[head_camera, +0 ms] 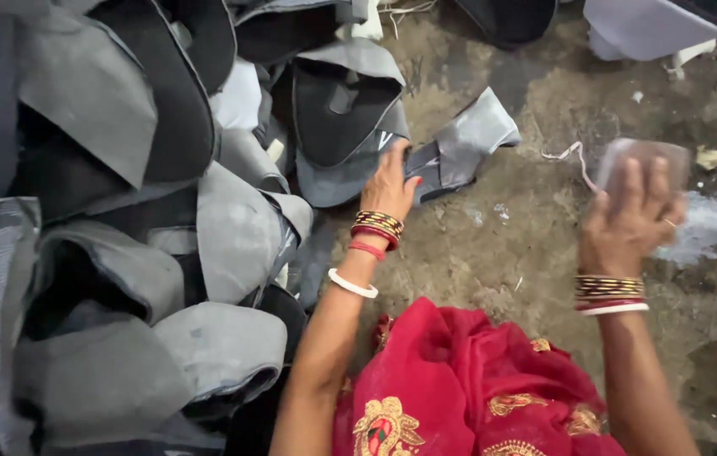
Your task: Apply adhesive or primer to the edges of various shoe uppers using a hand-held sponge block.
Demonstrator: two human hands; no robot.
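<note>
While the head camera looks down over a lap draped in red embroidered cloth [460,397], the left hand [390,184] reaches forward to a grey and black shoe upper piece [460,143] lying on the dirty concrete floor [502,245]. Its fingers rest on the near edge of that piece, curled over it, though whether they have fully closed on it cannot be told. That piece sits at the right edge of a large pile of similar grey and black shoe uppers [122,236] that fills the left half of the view. The right hand [633,221] is raised well apart to the right, blurred, its fingers wrapped around a small pale translucent piece [641,156] held above the floor. Both wrists carry stacked bangles in red, gold and white. Scraps and a whitish patch [705,228] lie on the floor just beside the right hand.
</note>
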